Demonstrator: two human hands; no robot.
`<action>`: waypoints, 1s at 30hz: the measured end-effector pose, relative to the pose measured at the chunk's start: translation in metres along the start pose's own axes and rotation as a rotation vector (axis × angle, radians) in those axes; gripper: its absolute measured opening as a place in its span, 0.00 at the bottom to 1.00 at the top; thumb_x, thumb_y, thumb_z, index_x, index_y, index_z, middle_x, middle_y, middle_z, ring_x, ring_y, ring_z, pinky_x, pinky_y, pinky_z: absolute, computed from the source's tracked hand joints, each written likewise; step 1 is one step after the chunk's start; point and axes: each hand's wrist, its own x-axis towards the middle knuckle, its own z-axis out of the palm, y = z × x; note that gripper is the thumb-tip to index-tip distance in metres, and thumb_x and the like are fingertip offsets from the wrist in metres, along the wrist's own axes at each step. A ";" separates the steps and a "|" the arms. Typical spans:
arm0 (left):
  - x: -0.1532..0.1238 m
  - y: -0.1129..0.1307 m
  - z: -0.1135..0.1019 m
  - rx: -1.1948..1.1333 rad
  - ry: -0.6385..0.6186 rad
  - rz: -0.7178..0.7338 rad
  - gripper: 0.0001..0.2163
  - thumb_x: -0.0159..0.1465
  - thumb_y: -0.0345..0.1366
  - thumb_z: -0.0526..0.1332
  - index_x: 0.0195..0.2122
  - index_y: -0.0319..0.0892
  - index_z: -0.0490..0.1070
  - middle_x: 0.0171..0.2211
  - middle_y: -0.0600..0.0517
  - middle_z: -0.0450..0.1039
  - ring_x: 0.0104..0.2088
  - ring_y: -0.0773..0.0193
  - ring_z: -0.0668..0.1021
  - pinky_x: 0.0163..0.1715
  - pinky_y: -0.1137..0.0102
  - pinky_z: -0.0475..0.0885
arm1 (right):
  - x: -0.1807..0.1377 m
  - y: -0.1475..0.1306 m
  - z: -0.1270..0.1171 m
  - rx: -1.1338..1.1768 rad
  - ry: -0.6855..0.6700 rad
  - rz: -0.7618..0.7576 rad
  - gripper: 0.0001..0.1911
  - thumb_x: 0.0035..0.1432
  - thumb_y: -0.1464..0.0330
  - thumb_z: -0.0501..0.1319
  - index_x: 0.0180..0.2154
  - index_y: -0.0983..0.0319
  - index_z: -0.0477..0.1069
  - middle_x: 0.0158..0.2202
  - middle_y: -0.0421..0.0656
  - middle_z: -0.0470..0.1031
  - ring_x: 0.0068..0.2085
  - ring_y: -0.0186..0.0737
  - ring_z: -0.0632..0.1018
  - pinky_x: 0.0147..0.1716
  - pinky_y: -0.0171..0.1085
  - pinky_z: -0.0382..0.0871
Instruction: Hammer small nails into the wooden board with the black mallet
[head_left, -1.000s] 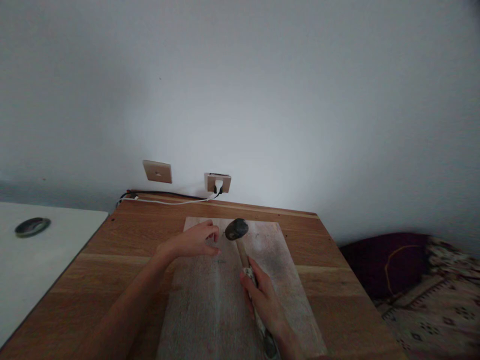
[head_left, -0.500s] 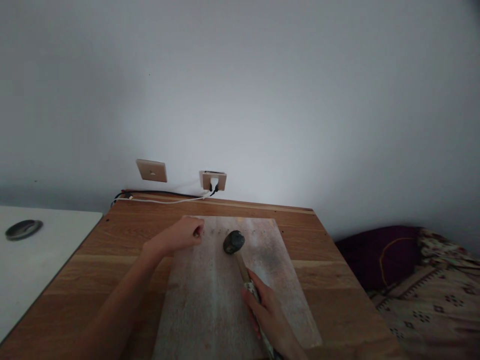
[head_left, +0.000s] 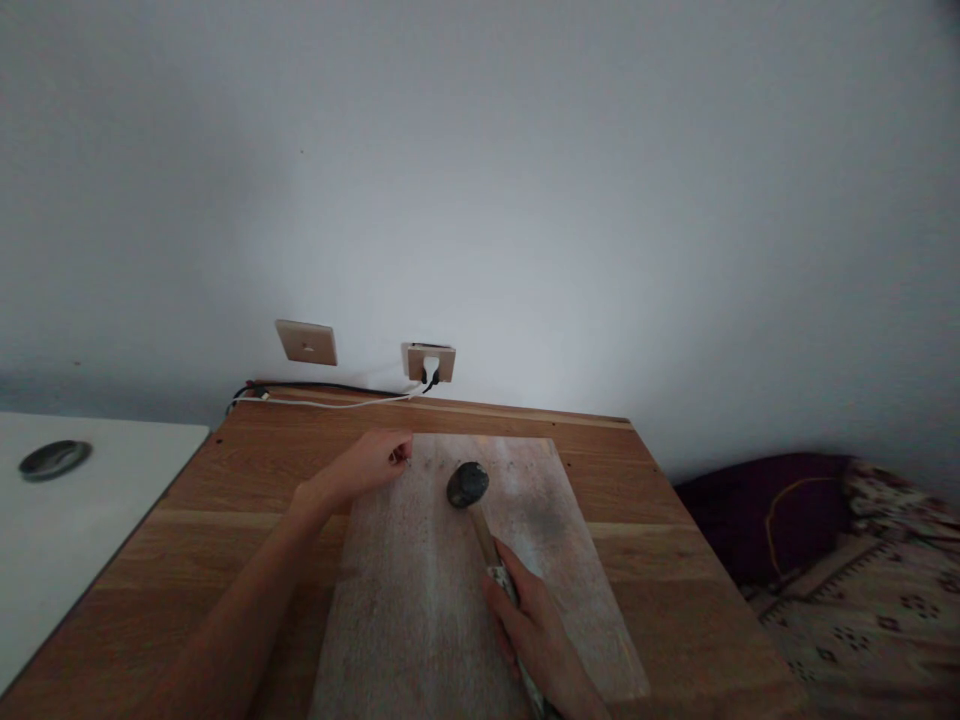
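While the bare right hand (head_left: 531,622) grips the pale wooden handle, partly wrapped in a white-and-dark mottled covering, of a mallet with a rounded black head (head_left: 481,528), at the lower centre of the frame, the bare left hand (head_left: 375,462) is curled closed just left of centre. Its fingertips are bunched beside the far left corner of a worn, greyish flat rectangular board (head_left: 420,600); whether they pinch anything small, I cannot tell. The mallet slants from the bottom of the frame up toward the centre, its head over the upper part of the board, to the right of the left hand and apart from it; whether the head touches the wood is unclear.

The board lies on a brown wooden counter (head_left: 660,565) with a lighter stripe running across it, filling the lower middle of the frame. Along the counter's far edge, left of centre, run a thin white cable (head_left: 337,405) and a black cable (head_left: 322,385). Above them, a beige rectangular socket plate (head_left: 415,362) with a white plug (head_left: 430,367) sits on the pale grey wall (head_left: 480,200).
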 end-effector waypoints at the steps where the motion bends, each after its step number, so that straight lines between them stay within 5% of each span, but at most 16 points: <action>1: 0.000 -0.001 0.000 -0.001 -0.001 0.003 0.04 0.53 0.27 0.57 0.27 0.43 0.66 0.28 0.55 0.72 0.30 0.63 0.73 0.33 0.70 0.63 | 0.000 0.000 0.000 -0.008 0.006 -0.004 0.38 0.66 0.49 0.56 0.68 0.66 0.62 0.17 0.31 0.62 0.15 0.32 0.63 0.13 0.29 0.58; 16: -0.001 0.001 0.006 -0.050 -0.041 0.029 0.03 0.57 0.29 0.56 0.30 0.42 0.69 0.31 0.53 0.75 0.33 0.62 0.75 0.37 0.70 0.67 | 0.000 0.007 0.003 0.038 0.004 0.026 0.42 0.66 0.48 0.56 0.70 0.69 0.57 0.16 0.30 0.60 0.15 0.32 0.61 0.13 0.30 0.58; 23: -0.001 0.001 0.005 -0.146 -0.039 0.018 0.04 0.58 0.34 0.58 0.32 0.42 0.71 0.33 0.51 0.76 0.34 0.61 0.76 0.38 0.69 0.69 | 0.003 -0.001 0.006 0.056 0.003 -0.009 0.37 0.66 0.50 0.58 0.66 0.66 0.63 0.17 0.30 0.61 0.15 0.30 0.61 0.13 0.29 0.56; 30: -0.003 -0.005 0.007 -0.242 -0.003 -0.049 0.18 0.60 0.37 0.61 0.52 0.41 0.72 0.37 0.50 0.80 0.37 0.58 0.80 0.41 0.67 0.73 | 0.025 -0.030 0.019 0.034 -0.029 -0.122 0.31 0.68 0.55 0.57 0.65 0.65 0.65 0.18 0.30 0.61 0.16 0.29 0.61 0.14 0.27 0.56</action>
